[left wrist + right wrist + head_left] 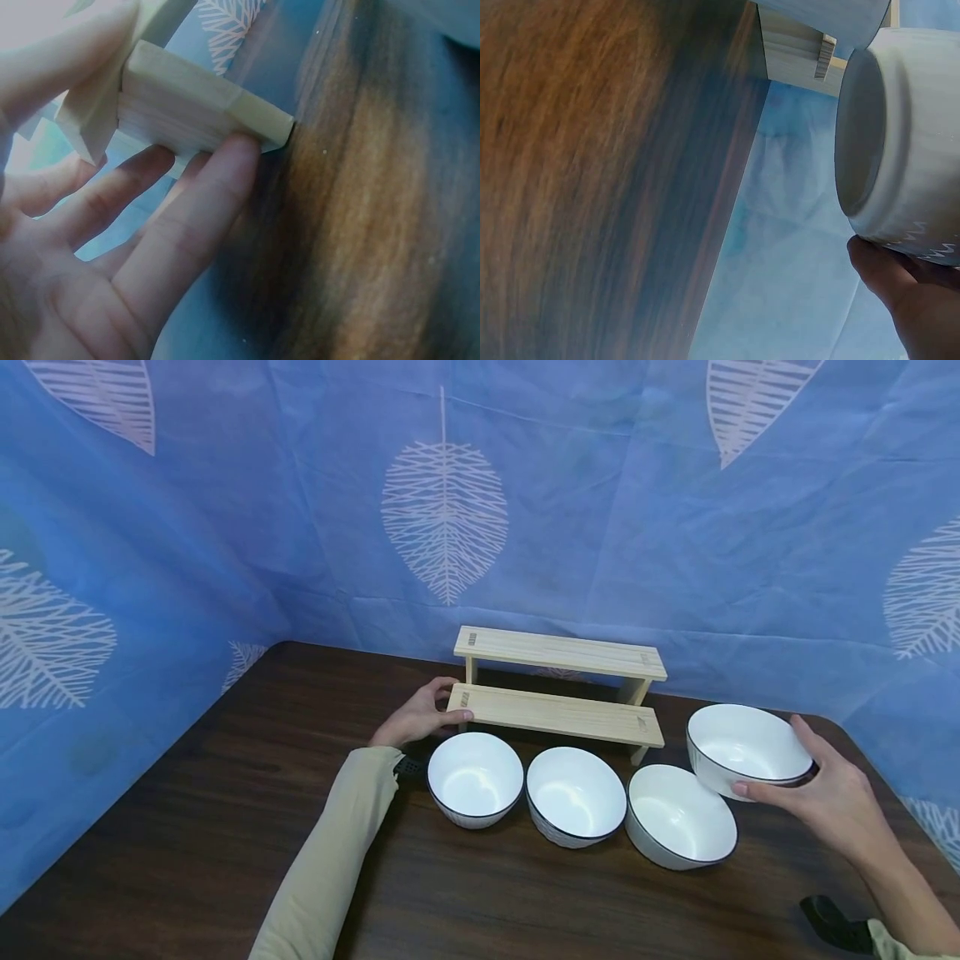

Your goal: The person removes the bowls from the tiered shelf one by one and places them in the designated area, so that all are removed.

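Note:
My right hand [843, 793] holds a white bowl [746, 743] with a dark rim, thumb at the near side and fingers at the far side. In the right wrist view the held bowl [922, 142] shows its foot, off the table. At the left end of a two-step pale wooden rack [555, 710], my left hand [420, 714] grips the lower step. The left wrist view shows the left hand [97, 247] with its thumb over the board and fingertips against the rack's leg [187, 105]. Three more white bowls [476, 777] [576, 793] [681, 814] stand in a row before the rack.
The dark wooden table [225, 810] has its back edge close behind the rack. A blue cloth [570, 510] with white leaf prints hangs behind and at both sides. The held bowl is right beside the rightmost standing bowl.

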Motion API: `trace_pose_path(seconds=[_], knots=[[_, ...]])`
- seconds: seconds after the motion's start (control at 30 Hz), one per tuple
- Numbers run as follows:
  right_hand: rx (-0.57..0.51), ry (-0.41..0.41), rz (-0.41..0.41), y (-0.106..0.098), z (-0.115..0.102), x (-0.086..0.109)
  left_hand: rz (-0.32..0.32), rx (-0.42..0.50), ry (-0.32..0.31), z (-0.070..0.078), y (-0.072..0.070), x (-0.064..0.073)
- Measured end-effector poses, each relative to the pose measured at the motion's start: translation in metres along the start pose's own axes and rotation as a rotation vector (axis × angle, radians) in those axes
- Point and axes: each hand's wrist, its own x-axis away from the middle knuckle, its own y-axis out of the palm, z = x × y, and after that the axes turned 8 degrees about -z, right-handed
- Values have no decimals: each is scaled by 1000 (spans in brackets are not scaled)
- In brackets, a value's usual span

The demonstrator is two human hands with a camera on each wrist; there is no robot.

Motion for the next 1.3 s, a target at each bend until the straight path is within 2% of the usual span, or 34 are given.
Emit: trace_pose_path(seconds=[0.37, 0.67, 1.07, 1.3], knots=[[-14, 35, -27, -5, 15, 3, 1, -31, 17, 1, -2, -1], [50, 32, -62, -11, 23, 5, 14, -30, 2, 0, -2, -1], [142, 99, -111, -8, 39, 14, -4, -5, 2, 0, 2, 0], [156, 127, -178, -9, 48, 14, -7, -13, 3, 1, 0, 1]])
